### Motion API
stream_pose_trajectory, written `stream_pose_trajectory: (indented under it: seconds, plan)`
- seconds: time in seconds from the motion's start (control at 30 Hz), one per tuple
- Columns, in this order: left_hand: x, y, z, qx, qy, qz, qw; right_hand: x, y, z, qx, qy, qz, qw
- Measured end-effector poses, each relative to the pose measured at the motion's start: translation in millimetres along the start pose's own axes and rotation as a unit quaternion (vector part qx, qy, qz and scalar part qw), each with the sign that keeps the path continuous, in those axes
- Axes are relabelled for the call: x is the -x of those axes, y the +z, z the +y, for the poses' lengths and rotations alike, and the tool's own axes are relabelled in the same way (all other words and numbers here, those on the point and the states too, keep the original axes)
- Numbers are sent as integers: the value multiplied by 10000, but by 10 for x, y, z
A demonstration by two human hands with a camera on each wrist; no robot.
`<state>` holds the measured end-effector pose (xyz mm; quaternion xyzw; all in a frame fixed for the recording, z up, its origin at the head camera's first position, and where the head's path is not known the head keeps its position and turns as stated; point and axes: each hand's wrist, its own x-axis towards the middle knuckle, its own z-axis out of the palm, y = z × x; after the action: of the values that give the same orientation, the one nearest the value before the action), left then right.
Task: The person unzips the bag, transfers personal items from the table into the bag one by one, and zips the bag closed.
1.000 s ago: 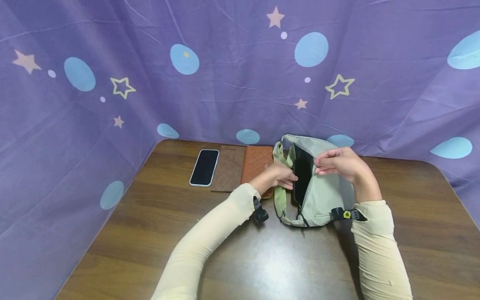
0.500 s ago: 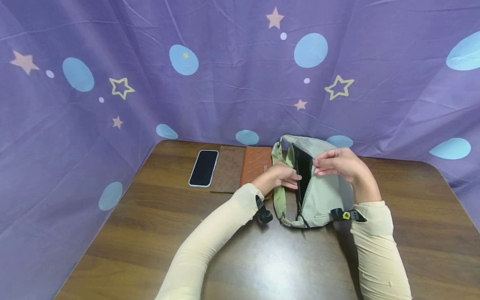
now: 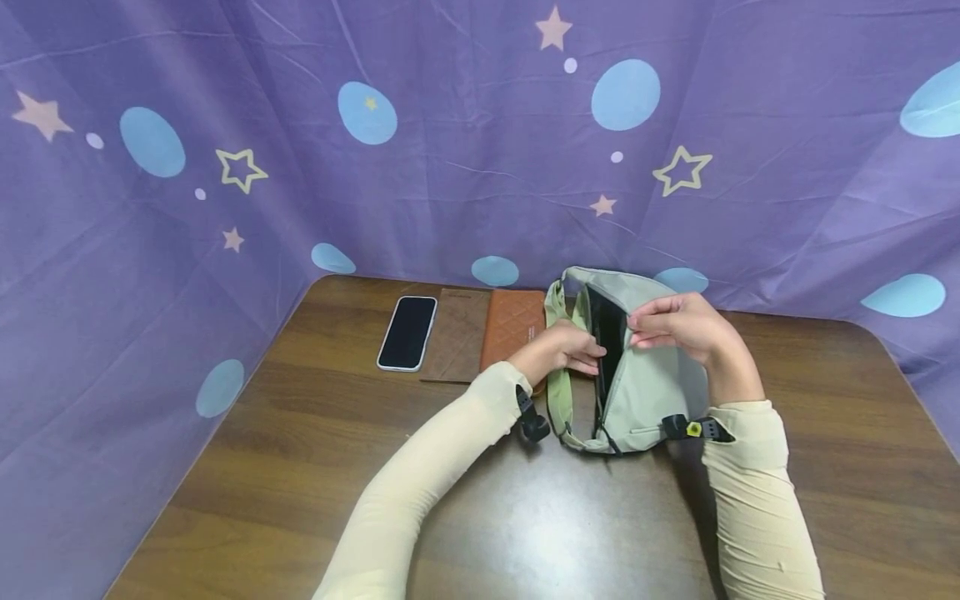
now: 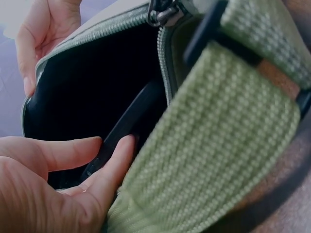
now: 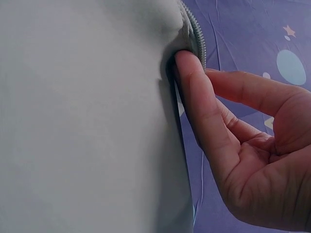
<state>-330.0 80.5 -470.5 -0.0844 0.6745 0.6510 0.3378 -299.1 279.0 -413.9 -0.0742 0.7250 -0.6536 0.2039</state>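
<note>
A pale green sling bag (image 3: 654,392) stands on the table with its zipped mouth spread wide. At that mouth, my left hand (image 3: 568,347) pinches the edge of a flat black tablet (image 4: 127,119) between thumb and fingers. Most of the tablet lies hidden in the dark inside of the bag. My right hand (image 3: 681,327) pinches the zipper edge on the other side and holds it away from the opening. In the left wrist view, the woven green strap (image 4: 204,131) crosses in front of the bag, close to my left fingers.
Left of the bag, an orange quilted cover (image 3: 513,325) lies beside a flat brown leather-like piece (image 3: 454,333). Further left is a phone (image 3: 407,333) with a pale rim. A purple patterned cloth (image 3: 465,183) hangs behind the wooden table (image 3: 285,467).
My left hand has moved slightly right, into the bag's mouth, and the black tablet has gone deeper inside. My right hand keeps its hold on the zipper edge.
</note>
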Motion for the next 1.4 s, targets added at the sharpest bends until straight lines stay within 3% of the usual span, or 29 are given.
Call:
stream_pose_trajectory:
  seconds: [0.47, 0.83, 1.03, 1.07, 1.13, 1.27, 1.3, 1.33, 1.4]
  plan:
    - [33, 30, 73, -71, -148, -65, 9998, 2, -8, 9, 62, -25, -2, 10000]
    - [12, 89, 82, 48, -55, 270, 9996, 15, 2, -5, 17, -41, 1, 10000]
    - [-418, 50, -59, 109, -82, 219, 9997, 19, 4, -16, 18, -69, -12, 10000]
    - [-401, 79, -52, 44, -93, 329, 9994, 20, 4, -18, 16, -69, -12, 10000]
    - [-568, 94, -108, 6, -110, 417, 9991, 22, 2, -19, 4, -68, -17, 10000]
    - [-1087, 85, -288, 138, -183, 470, 9986, 18, -4, -15, -13, -86, -55, 9999]
    - [-1271, 48, -359, 248, -179, 377, 9988, 15, -5, -12, -21, -90, -63, 9999]
    - [-1239, 58, -354, 265, -173, 409, 9987, 13, -7, -10, -28, -94, -70, 9999]
    - [-990, 89, -282, 214, -131, 450, 9987, 14, -9, -7, -36, -96, -66, 9999]
